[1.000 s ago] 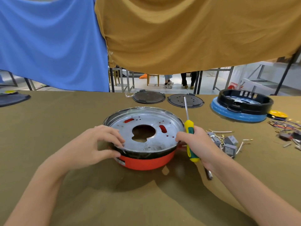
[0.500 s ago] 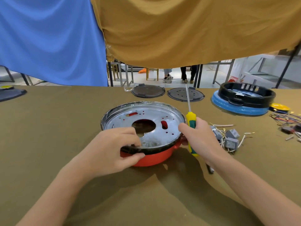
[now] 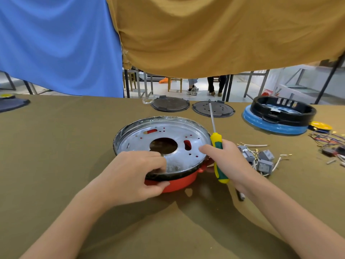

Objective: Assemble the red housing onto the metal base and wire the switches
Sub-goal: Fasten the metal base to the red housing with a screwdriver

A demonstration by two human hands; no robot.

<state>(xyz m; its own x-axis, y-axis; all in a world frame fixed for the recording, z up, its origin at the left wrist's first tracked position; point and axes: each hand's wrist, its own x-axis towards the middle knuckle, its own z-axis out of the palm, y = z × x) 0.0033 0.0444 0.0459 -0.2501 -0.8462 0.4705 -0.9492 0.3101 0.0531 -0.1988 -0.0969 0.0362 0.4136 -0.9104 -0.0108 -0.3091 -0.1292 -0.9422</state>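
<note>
Both hands closing on stacked parts: left hand (image 3: 130, 176) now pinching round silver metal base (image 3: 162, 144) and red plastic housing (image 3: 179, 182) beneath; right hand (image 3: 227, 161) gripping yellow-green screwdriver (image 3: 217, 148), forefinger newly extended onto plate. Probably aligning holes; grey switches (image 3: 261, 160) beyond knuckles, unwired.

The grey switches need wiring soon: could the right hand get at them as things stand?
Probably yes, but not freely. The grey switches lie uncovered on the table just beside the right hand. That hand grips the screwdriver, so it would likely have to set it down first.
</note>
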